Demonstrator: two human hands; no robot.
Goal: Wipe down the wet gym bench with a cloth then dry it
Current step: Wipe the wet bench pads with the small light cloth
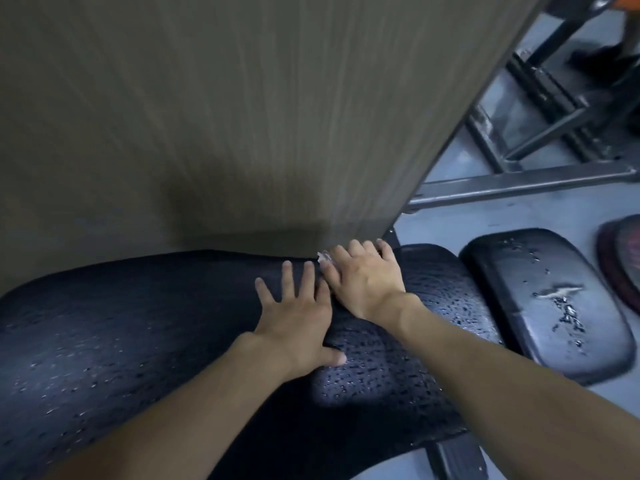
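The black padded gym bench [145, 341] stretches across the lower view, its long pad beaded with water drops. My left hand [298, 320] lies flat on the pad, fingers spread and straight. My right hand [363, 275] presses down near the pad's far edge, just right of the left hand, covering a small pale cloth [323, 258] of which only a corner shows past the fingers. The separate seat pad [547, 299] to the right carries puddles and drops of water.
A brown wood-grain wall [207, 116] rises directly behind the bench. Grey floor [485, 216] and dark metal machine frames [540, 133] lie at the upper right. A round dark red object [623, 258] sits at the right edge.
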